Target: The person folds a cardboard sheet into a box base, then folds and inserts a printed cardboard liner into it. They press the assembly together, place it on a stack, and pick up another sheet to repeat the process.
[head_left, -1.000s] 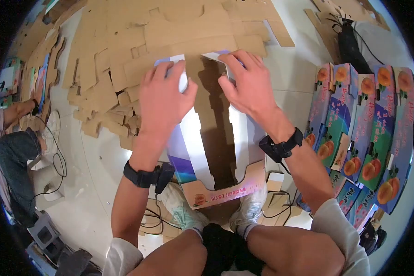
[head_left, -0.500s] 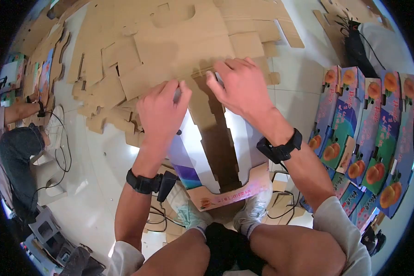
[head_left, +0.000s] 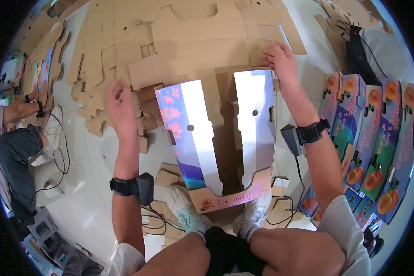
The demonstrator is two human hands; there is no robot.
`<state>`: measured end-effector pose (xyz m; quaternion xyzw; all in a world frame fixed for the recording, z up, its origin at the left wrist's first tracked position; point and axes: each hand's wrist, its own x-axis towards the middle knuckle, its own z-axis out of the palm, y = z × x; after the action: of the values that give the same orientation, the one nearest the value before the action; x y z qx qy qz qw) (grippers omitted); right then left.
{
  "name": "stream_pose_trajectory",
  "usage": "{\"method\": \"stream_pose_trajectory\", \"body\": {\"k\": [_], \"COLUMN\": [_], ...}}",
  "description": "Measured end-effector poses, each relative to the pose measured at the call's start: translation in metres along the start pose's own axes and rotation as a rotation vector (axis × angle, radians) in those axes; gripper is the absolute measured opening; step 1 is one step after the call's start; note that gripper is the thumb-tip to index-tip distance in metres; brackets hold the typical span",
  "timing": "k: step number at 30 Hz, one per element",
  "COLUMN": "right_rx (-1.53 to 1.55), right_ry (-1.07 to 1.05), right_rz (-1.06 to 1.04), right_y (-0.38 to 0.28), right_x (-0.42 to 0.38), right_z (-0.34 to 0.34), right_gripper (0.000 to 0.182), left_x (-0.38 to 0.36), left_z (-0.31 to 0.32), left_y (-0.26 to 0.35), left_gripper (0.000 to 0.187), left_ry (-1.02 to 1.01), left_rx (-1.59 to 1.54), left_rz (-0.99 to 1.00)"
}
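A partly folded cardboard box (head_left: 255,138) stands between my shoes, its inside brown and its side flaps white and purple with pink blossoms. Its near end carries a printed pink strip with a peach picture. Off the box's far left corner, my left hand (head_left: 123,108) hovers above loose cardboard, fingers loosely bent and holding nothing. My right hand (head_left: 283,66) is beside the far right corner, fingers apart and pointing inward over the flat cardboard sheets (head_left: 193,41). Both wrists wear black strapped devices.
Folded fruit-print boxes (head_left: 377,152) stand in a row on the right. Cables (head_left: 292,202) lie by my shoes. At the left, another person (head_left: 18,142) sits with hands on printed cardboard. A grey plastic stool (head_left: 46,225) is at lower left.
My hands have parted from the far middle of the box, the left going left, the right going right. The white and purple side flaps now show fully.
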<state>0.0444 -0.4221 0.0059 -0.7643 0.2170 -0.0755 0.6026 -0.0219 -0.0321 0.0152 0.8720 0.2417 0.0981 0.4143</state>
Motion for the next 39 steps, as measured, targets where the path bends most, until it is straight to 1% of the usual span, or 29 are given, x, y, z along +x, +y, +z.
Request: {"method": "stream_pose_trajectory", "body": {"k": [1,4,7,10,11,13,16,19,22,25,28,31,34,37,39], "right_rx": [0.194,0.079,-0.303,-0.12,-0.015,0.194,0.171,-0.1,0.02,0.122,0.19,0.281,0.249,0.399,0.432], "right_ry": [-0.049,-0.169,0.048,0.117,0.054,-0.073,-0.364,-0.419,-0.402,-0.428,-0.274,-0.297,-0.307,-0.156,-0.151], "right_rz": [0.158,0.091,-0.22,0.093,0.118,0.167,0.095,-0.105,-0.022,0.093,0.165,0.127,0.127,0.172,0.167], "right_y": [-0.012,-0.026,-0.007,0.003,0.004,-0.029,-0.019,-0.012,-0.015,-0.027,-0.038,-0.032,-0.03,-0.02,-0.016], "right_x": [0.002,0.003,0.006,0.011,0.01,-0.009,-0.005,-0.004,-0.018,-0.024,-0.038,-0.043,-0.046,-0.047,-0.046], "right_z": [0.0,0.0,0.002,-0.002,-0.007,-0.009,0.001,0.012,0.015,0.012,0.015,0.008,0.002,0.005,0.006], "right_gripper": [0.048,0.051,0.047,0.04,0.038,0.035,0.027,0.023,0.024,0.027,0.03,0.024,0.025,0.033,0.04], "left_x": [-0.001,-0.013,-0.012,-0.011,-0.01,-0.009,-0.003,-0.009,-0.003,-0.013,-0.023,-0.031,-0.029,-0.039,-0.035], "left_z": [0.001,0.007,0.015,0.013,0.012,0.011,0.023,0.025,0.026,0.025,0.027,0.031,0.032,0.021,0.017], "left_y": [0.001,0.019,0.01,0.017,0.022,0.033,0.043,0.061,0.056,0.058,0.067,0.065,0.056,0.069,0.068], "left_gripper": [0.052,0.051,0.05,0.047,0.042,0.034,0.023,0.013,0.015,0.024,0.033,0.04,0.048,0.055,0.05], "left_ry": [0.056,-0.215,-0.18,-0.144,-0.196,-0.298,-0.531,-0.543,-0.644,-0.595,-0.453,-0.358,-0.382,-0.343,-0.402], "left_rx": [0.094,-0.039,0.101,-0.138,-0.176,-0.253,-0.274,-0.35,-0.537,-0.658,-0.777,-0.779,-0.822,-0.957,-1.006], "left_rz": [0.118,-0.177,0.0,-0.001,0.034,0.105,-0.022,-0.007,-0.158,-0.286,-0.269,-0.204,-0.251,-0.393,-0.313]}}
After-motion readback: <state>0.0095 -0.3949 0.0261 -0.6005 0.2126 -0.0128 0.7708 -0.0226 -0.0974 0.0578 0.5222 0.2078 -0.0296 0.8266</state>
